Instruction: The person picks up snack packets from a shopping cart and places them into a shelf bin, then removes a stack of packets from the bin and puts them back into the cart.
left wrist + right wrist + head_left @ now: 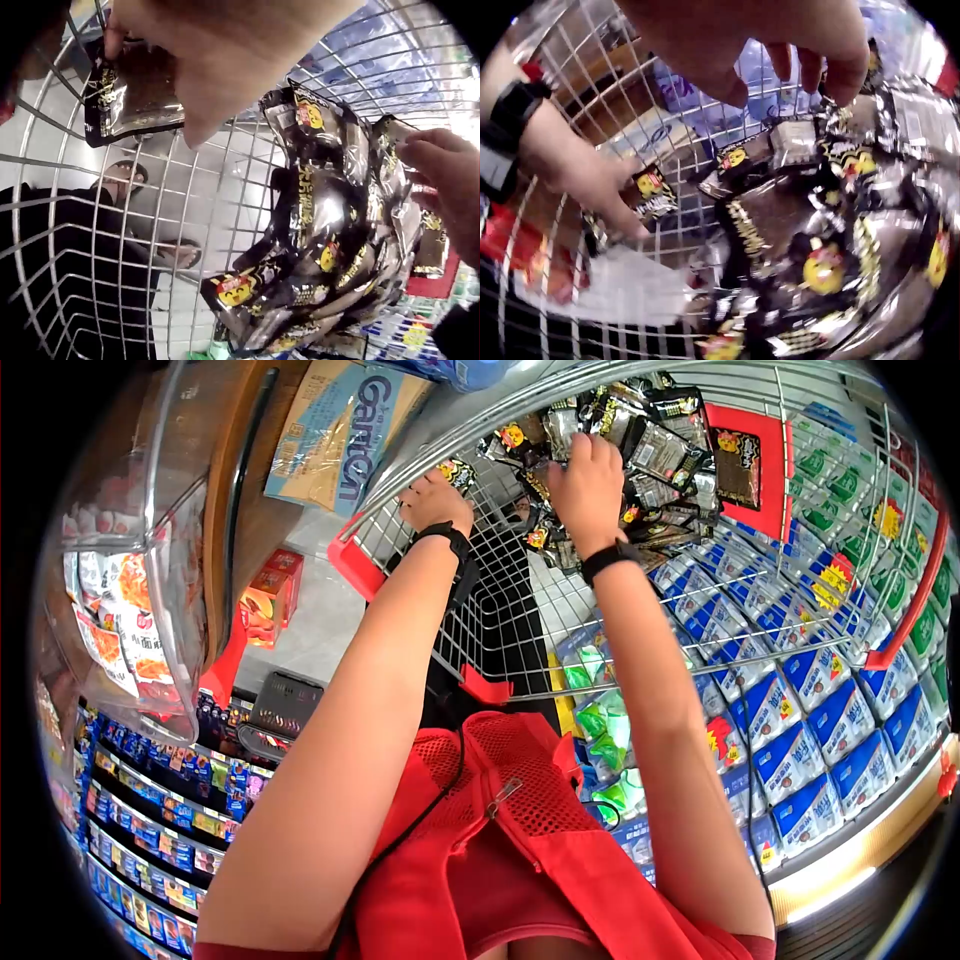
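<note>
A black snack packet with a yellow cartoon face (651, 191) is in my left hand (437, 503), beside the cart's left wall. The left wrist view has this hand over the packet (139, 94), its brown contents showing through a clear window. Over the heap of similar black packets (660, 455) is my right hand (588, 490). Its fingers (810, 67) bend loosely downward, with fingertips right at the top of the heap and no packet between them. The heap (322, 217) lies in the wire shopping cart (560, 630), mostly toward its far and right side.
A cardboard carton (345, 435) stands beyond the cart's left wall. Blue-and-white packs (780, 710) and green packs (840, 490) line the right. Shelves of small boxes (165, 820) are at lower left, below a clear bin of snack bags (125, 610). Sandalled feet (180, 253) show through the wires.
</note>
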The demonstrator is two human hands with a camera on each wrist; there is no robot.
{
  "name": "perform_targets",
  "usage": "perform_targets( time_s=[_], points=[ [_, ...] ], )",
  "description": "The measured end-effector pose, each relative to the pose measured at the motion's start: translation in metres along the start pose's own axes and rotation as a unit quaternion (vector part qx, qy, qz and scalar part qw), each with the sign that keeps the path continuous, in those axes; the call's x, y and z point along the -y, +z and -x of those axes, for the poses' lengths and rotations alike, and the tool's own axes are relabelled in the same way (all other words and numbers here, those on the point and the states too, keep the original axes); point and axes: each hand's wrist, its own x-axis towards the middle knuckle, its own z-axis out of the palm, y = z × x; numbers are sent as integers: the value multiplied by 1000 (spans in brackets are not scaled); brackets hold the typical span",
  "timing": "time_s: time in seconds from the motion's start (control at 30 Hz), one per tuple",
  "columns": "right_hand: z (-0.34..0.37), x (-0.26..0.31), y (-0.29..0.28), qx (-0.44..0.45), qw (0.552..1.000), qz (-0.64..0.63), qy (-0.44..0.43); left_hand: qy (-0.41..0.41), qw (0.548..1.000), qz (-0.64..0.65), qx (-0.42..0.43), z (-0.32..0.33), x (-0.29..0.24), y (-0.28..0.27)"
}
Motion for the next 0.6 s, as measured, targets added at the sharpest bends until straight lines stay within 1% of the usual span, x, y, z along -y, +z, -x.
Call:
perform_targets(
  time_s=[0.07, 0.1, 0.17, 0.2, 0.23, 0.27, 0.3, 0.33, 0.37, 0.4, 0.43, 0.47, 0.5, 0.53, 0.57, 0.6],
  points=[
    [-12, -8, 14, 77, 993, 84, -37, 24, 999, -19, -34, -5, 3, 11],
    [-16, -12, 24, 127, 982, 141, -19, 28, 998, -23, -47, -8, 6, 16],
    [-16, -26, 47, 80, 977, 194, -35, 39, 997, -29, -61, -6, 9, 16],
    [-20, -27, 52, 55, 977, 203, -22, 31, 997, 12, -70, -2, 8, 13],
    [-21, -29, 54, 54, 978, 199, -18, 23, 996, 53, -75, 4, 7, 9],
    [-21, -31, 53, 78, 976, 203, 4, -8, 995, 74, -66, 9, 2, 6],
    [-23, -30, 50, 100, 973, 207, 24, -9, 995, 71, -67, 19, -3, -2],
    [-22, -34, 47, 100, 978, 183, 18, -52, 983, 172, -23, 30, -9, -12],
    [-21, -37, 46, 97, 978, 182, 17, -93, 957, 272, 22, 36, -14, -20],
    [-20, -41, 44, 113, 980, 163, 12, -55, 912, 406, 29, 23, -7, 11],
    [-18, -44, 42, 129, 981, 145, 7, -18, 845, 534, 31, 20, -6, 30],
    [-15, -45, 38, 128, 980, 148, -19, -15, 770, 634, 71, 32, -13, 20],
    [-12, -45, 30, 144, 977, 148, -46, -12, 682, 723, 109, 45, -20, 10],
    [-3, -49, 30, 144, 975, 151, -72, -15, 621, 766, 164, 44, -20, 14],
    [8, -52, 29, 144, 973, 153, -96, -15, 619, 767, 165, 46, -19, 19],
    [17, -58, 28, 163, 973, 127, -107, -12, 572, 792, 213, 53, -19, 13]
  ],
)
